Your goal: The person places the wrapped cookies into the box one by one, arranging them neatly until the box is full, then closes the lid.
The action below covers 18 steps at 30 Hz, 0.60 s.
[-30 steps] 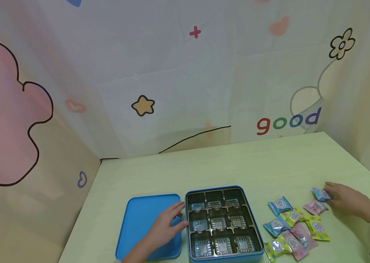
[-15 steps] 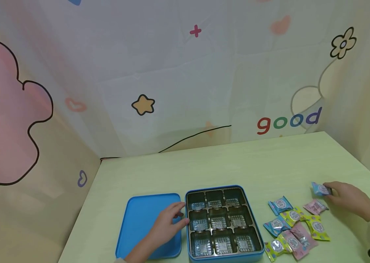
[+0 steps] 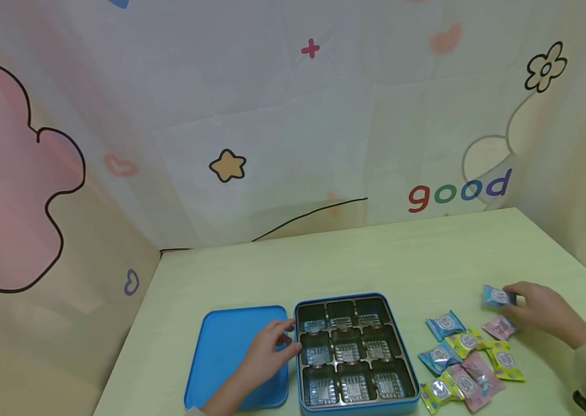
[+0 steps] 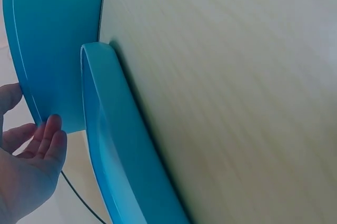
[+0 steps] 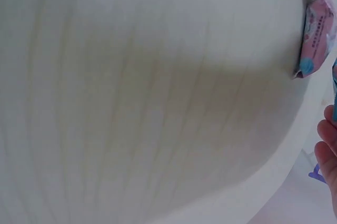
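1. Nearest, the open box [image 3: 360, 409] shows its nine compartments, three by three, facing up. It is the landmark here.
2. Left of the box, just beside it, the lid [image 3: 225, 341] lies on the worktop [image 3: 251, 271].
3. Across the lid reaches the left hand [image 3: 264, 357]. Its fingers are loose and slightly bent, grasping nothing; thumb and fingertips appear to touch the box's left side, perhaps to steady it.
4. Right of the box lies a loose cluster: the front yellow candy [image 3: 441, 389] nearest its front corner, a pink pair [image 3: 482, 374] beside that, then the outer yellow candy [image 3: 504, 360], the middle yellow candy [image 3: 463, 343] and two blue ones [image 3: 438, 358].
5. Beyond the cluster, a lone pink candy [image 3: 500, 327] sits near the right hand [image 3: 537, 306].
6. Well apart from the box, to its far right, the right hand's fingers pinch a blue candy [image 3: 496, 296], seemingly raised off the worktop.
7. The step in hand looks like picking up that candy. A next move would call for a firm pinch and enough height to pass over the cluster and the box's rim.
8. Farthest, behind the box, hangs the printed backdrop [image 3: 324, 127].
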Each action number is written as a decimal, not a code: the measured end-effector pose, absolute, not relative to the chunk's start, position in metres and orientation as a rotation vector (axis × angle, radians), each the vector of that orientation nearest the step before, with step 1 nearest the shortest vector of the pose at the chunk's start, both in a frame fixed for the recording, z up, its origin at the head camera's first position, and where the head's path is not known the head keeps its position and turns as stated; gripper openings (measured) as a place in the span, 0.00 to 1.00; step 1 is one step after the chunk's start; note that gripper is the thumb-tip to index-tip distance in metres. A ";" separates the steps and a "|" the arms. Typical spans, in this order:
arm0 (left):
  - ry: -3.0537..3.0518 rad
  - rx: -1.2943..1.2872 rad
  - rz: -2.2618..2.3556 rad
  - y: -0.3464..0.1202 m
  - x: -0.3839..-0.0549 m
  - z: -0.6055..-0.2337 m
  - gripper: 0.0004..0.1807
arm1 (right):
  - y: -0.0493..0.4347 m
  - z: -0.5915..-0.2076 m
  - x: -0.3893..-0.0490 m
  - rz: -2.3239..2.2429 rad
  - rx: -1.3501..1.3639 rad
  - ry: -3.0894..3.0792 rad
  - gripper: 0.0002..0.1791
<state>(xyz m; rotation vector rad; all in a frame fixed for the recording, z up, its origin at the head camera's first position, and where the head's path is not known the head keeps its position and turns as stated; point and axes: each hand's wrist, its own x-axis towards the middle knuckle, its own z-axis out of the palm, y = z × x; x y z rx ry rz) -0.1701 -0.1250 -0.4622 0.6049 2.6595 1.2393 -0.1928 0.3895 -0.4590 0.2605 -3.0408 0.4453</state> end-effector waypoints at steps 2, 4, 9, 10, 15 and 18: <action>2.643 0.592 1.255 -0.125 -0.170 -0.462 0.28 | 0.386 -0.458 -0.193 0.446 0.270 -3.025 0.26; 2.625 0.570 1.277 -0.124 -0.170 -0.462 0.28 | 0.382 -0.458 -0.194 0.436 0.290 -3.002 0.25; 2.580 0.518 1.351 -0.123 -0.168 -0.460 0.28 | 0.373 -0.455 -0.194 0.402 0.347 -2.927 0.21; 2.575 0.510 1.363 -0.123 -0.168 -0.460 0.28 | 0.371 -0.454 -0.194 0.406 0.357 -2.916 0.21; 2.547 0.478 1.415 -0.122 -0.167 -0.460 0.28 | 0.361 -0.452 -0.194 0.425 0.375 -2.878 0.20; 2.544 0.465 1.425 -0.121 -0.167 -0.460 0.27 | 0.356 -0.450 -0.194 0.443 0.380 -2.869 0.20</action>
